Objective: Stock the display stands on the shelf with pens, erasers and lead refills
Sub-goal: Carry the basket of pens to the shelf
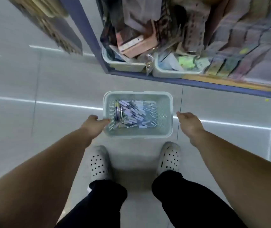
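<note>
Basket (pixel 138 136) open above; shelf (pixel 197 83) stands beyond.

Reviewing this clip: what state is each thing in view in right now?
Pale perforated plastic basket: on the floor, upright, partly filled with stationery.
Left hand: fingers on the basket's left wall; grip unclear.
Right hand: empty, just off the basket's right side.
Two pale plastic bins on the bottom shelf: heaped with packets.

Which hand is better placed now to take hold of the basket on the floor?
Left. The left hand has its fingers at the basket rim; the right hand is beside it, with a visible gap.
</note>
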Tool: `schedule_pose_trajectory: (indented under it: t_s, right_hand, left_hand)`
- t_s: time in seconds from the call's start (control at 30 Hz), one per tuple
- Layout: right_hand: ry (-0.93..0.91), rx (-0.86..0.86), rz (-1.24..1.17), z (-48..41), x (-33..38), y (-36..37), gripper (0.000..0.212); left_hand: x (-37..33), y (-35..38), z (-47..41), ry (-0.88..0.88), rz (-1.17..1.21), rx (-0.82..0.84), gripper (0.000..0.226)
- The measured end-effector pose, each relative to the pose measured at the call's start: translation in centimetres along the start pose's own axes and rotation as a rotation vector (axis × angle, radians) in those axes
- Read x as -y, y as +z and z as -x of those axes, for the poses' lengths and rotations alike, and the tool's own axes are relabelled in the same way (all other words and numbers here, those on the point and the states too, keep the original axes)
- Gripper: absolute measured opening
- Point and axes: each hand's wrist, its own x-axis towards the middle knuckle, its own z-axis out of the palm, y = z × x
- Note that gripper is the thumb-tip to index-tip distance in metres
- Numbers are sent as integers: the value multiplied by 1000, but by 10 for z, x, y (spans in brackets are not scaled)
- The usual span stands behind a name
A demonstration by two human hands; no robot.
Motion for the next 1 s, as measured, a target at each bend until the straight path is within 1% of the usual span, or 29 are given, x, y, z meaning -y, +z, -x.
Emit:
schedule_pose_trajectory:
  t_s: [0.07, 0.13, 0.2, 0.3, 0.37, 0.43, 0.5, 0.57, 0.67, 0.73, 0.8, 0.87, 1.0]
  right_hand:
    - [52, -7, 5, -20, 1, 23, 59]
    - [66, 20, -27, -35, 6, 41, 61]
    - [68, -17, -6, -46, 5, 50, 55]
    - [87, -60, 6, -45, 1, 47, 49]
    - [69, -48, -23, -33, 0, 37, 47]
    - [52, -14, -27, -11, 0, 19, 47]
    - [66, -7, -72, 25, 4, -6, 45]
    - [64, 0, -92, 73, 13, -38, 43]
    - [47, 18, -174, 164, 31, -95, 34]
    - [17, 26, -207, 229, 45, -137, 32]
    - [-46, 42, -214, 294, 64, -175, 32]
    - [-129, 64, -201, 354, 87, -207, 29]
    - [-302, 124, -135, 454, 141, -246, 26]
  left_hand:
    - [-2, 10, -23, 20, 34, 12, 79]
    - [-6, 18, -41, 51, 140, 13, 64]
    - [-9, 25, -50, 87, 167, -49, 52]
    - [-8, 28, -49, 106, 153, -121, 46]
    - [-9, 23, -36, 114, 138, -158, 39]
    - [-13, 15, -10, 106, 159, -152, 31]
    - [-20, 2, 29, 96, 187, -120, 29]
    - [-26, -19, 78, 69, 212, -99, 32]
    - [-34, -56, 182, 15, 294, -87, 33]
    - [-42, -83, 261, -7, 343, -97, 29]
    - [-47, -111, 336, -5, 385, -110, 29]
    - [-47, -138, 406, 14, 419, -130, 34]
    - [-33, -185, 520, 71, 474, -265, 34]
